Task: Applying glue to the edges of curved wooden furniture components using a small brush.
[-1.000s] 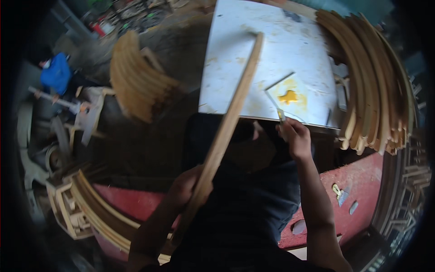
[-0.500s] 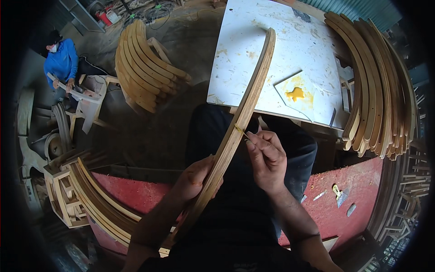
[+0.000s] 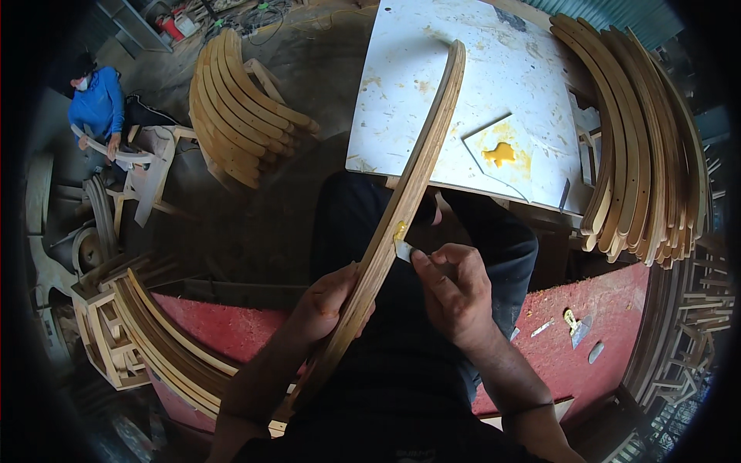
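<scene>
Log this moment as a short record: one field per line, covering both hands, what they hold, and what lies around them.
left hand: grips the curved plywood strip from below
right hand: presses a small putty knife to the strip's edge
filler: yellow dab on the strip at the blade
board: white board with a yellow paste blob
stacks: curved wooden pieces at right and upper left
other person: in blue, far left

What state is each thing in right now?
curved plywood strip: held slanted, yellow filler on its edge
left hand: grip around the strip
right hand: pinching a small putty blade against the strip
white board: yellow filler blob on it
</scene>
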`<state>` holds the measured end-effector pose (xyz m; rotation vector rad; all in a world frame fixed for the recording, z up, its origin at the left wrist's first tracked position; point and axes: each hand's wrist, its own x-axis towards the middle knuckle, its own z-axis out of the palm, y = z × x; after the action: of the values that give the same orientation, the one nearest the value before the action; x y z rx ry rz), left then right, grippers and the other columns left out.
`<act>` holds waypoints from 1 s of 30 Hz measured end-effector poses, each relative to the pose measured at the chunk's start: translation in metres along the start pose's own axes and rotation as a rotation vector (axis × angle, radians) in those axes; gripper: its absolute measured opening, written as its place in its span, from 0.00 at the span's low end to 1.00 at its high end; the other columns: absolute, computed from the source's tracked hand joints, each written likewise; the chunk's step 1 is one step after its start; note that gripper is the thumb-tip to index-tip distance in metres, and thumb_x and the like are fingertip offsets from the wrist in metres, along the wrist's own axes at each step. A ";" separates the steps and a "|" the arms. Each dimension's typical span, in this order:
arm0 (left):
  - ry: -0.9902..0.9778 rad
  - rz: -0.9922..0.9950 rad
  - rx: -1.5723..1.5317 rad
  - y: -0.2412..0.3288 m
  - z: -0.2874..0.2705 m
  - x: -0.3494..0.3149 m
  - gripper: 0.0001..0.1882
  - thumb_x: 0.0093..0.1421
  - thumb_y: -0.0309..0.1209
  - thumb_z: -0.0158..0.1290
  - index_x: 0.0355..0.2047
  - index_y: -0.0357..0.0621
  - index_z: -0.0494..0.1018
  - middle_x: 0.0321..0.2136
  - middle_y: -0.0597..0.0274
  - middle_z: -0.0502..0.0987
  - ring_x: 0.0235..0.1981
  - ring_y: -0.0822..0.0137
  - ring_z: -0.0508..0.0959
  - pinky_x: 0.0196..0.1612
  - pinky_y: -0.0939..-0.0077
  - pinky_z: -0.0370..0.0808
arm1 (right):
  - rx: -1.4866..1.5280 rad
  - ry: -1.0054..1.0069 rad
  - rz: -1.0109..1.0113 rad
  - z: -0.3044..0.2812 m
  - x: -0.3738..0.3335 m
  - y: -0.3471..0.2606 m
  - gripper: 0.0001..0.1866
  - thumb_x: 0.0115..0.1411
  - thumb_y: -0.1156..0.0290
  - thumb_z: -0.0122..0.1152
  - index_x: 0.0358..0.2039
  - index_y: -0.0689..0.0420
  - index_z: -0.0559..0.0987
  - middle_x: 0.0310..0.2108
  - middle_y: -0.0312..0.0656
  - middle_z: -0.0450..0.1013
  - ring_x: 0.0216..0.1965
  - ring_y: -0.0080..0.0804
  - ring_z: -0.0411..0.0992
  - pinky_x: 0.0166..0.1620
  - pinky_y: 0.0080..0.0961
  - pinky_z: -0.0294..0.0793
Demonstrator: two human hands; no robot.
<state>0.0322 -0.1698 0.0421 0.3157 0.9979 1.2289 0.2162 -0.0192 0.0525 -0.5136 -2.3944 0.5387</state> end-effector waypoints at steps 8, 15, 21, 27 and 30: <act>-0.016 0.027 0.017 0.003 0.001 -0.003 0.24 0.78 0.50 0.32 0.47 0.45 0.71 0.23 0.64 0.75 0.17 0.74 0.74 0.22 0.79 0.74 | 0.382 -0.076 0.170 -0.025 0.010 0.008 0.16 0.57 0.87 0.67 0.46 0.59 0.85 0.39 0.41 0.71 0.36 0.30 0.74 0.37 0.22 0.74; 0.027 0.003 0.054 0.006 0.009 -0.002 0.23 0.79 0.48 0.32 0.47 0.46 0.71 0.23 0.64 0.75 0.18 0.75 0.74 0.23 0.80 0.74 | 0.390 -0.029 0.186 -0.003 0.040 0.024 0.13 0.63 0.84 0.64 0.48 0.60 0.84 0.38 0.40 0.72 0.37 0.27 0.72 0.38 0.20 0.72; 0.030 0.003 0.041 0.004 0.008 -0.003 0.24 0.78 0.50 0.32 0.47 0.45 0.71 0.24 0.65 0.75 0.19 0.75 0.75 0.24 0.80 0.75 | 0.255 -0.069 0.101 -0.004 0.029 0.012 0.19 0.57 0.86 0.66 0.49 0.59 0.84 0.38 0.40 0.70 0.35 0.29 0.73 0.35 0.25 0.76; 0.076 -0.002 0.071 -0.003 0.003 -0.002 0.26 0.78 0.49 0.30 0.59 0.44 0.68 0.22 0.62 0.75 0.16 0.73 0.74 0.19 0.80 0.73 | 0.174 -0.071 -0.004 -0.003 0.016 -0.001 0.24 0.49 0.87 0.70 0.48 0.58 0.85 0.39 0.41 0.70 0.36 0.34 0.75 0.35 0.28 0.79; 0.034 -0.019 -0.011 0.003 0.005 -0.004 0.24 0.78 0.51 0.34 0.45 0.45 0.72 0.25 0.65 0.76 0.19 0.75 0.75 0.24 0.79 0.75 | 0.069 -0.060 -0.064 -0.002 0.012 -0.004 0.23 0.50 0.84 0.71 0.48 0.58 0.85 0.39 0.41 0.69 0.37 0.33 0.74 0.36 0.27 0.78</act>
<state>0.0343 -0.1709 0.0486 0.2768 1.0207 1.2255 0.2075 -0.0162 0.0619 -0.3948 -2.4309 0.6142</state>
